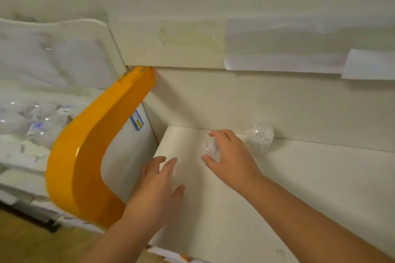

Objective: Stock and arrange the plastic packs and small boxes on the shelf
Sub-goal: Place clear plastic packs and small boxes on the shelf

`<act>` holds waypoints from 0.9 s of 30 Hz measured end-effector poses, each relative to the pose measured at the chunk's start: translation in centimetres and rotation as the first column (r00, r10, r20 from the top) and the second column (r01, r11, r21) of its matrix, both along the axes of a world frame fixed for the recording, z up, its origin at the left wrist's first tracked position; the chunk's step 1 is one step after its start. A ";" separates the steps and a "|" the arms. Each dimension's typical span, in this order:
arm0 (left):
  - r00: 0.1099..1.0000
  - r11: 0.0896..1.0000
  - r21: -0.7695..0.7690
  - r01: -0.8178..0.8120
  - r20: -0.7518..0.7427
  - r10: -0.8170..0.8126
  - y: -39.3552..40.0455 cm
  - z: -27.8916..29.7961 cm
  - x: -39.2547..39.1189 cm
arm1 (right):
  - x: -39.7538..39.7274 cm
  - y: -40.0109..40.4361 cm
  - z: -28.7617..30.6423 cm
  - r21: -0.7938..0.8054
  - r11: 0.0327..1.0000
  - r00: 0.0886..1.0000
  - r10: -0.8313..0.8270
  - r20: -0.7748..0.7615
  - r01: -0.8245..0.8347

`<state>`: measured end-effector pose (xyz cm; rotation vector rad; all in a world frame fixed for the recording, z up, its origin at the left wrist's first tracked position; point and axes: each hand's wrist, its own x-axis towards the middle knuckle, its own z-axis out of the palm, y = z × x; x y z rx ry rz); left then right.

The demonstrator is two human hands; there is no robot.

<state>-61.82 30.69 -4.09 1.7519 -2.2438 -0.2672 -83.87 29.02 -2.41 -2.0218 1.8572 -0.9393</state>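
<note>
A white shelf board (288,188) runs from the middle to the right. My right hand (232,153) grips a small clear plastic pack (211,148) over the shelf's back left part, fingers curled round it. A second clear plastic pack (259,137) stands upright against the shelf's back wall, just right of that hand. My left hand (159,188) hovers at the shelf's left edge with fingers straight and spread, holding nothing.
An orange curved shelf bracket (85,156) stands at the left, beside a white side panel with a blue price label (136,119). Further left lies a heap of clear plastic packs (38,121). White paper sheets (284,45) hang on the panel above.
</note>
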 end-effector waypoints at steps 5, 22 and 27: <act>0.999 0.999 -0.011 -0.032 0.005 0.033 2.9 1.1 2.1 | 3.7 -6.5 -0.2 -0.016 0.997 0.990 0.075 -0.119 -0.077; 1.000 0.991 -0.132 -0.008 -0.013 0.006 2.9 3.3 1.6 | 4.2 -6.1 -0.4 -0.095 0.995 0.995 -0.041 -0.086 0.033; 0.998 0.983 -0.172 0.059 -0.022 -0.063 3.2 3.7 0.9 | 2.3 -0.1 0.8 -0.133 0.991 1.000 -0.028 -0.008 0.027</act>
